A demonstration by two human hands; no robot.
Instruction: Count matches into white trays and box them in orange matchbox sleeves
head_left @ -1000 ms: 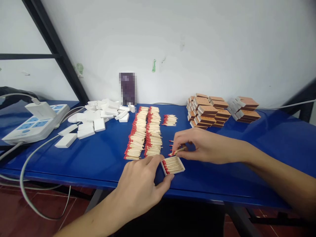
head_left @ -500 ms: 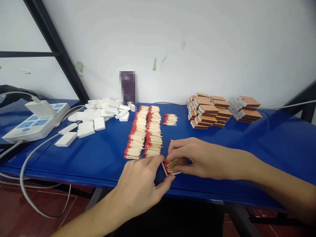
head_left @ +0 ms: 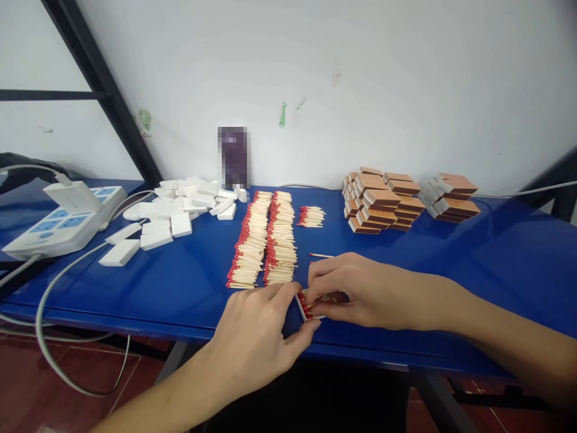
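My left hand (head_left: 261, 331) grips a small white matchbox tray (head_left: 301, 308) at its left end, thumb at the near corner and fingers at the far one. Red-headed matches (head_left: 306, 308) lie in the tray. Over it, my right hand (head_left: 349, 291) is closed, thumb and fingertips pinched on matches inside; its fingers hide most of the contents. A single match (head_left: 321, 255) lies on the table just beyond the right hand. Two long rows of matches, a left one (head_left: 251, 240) and a right one (head_left: 282, 240), stretch away behind the tray, with a small group of matches (head_left: 311, 216) to their right.
White matchbox trays (head_left: 180, 204) are heaped at the left beside a power strip (head_left: 67, 219) with looping cables. Stacked brown matchboxes (head_left: 378, 201) stand at the back right, with another stack (head_left: 455, 198) farther right. A pixelated dark object (head_left: 234, 157) leans on the wall.
My right fingers have closed in lower and slightly left over the matches in the tray. More of the single match beyond them shows. The left hand keeps its hold.
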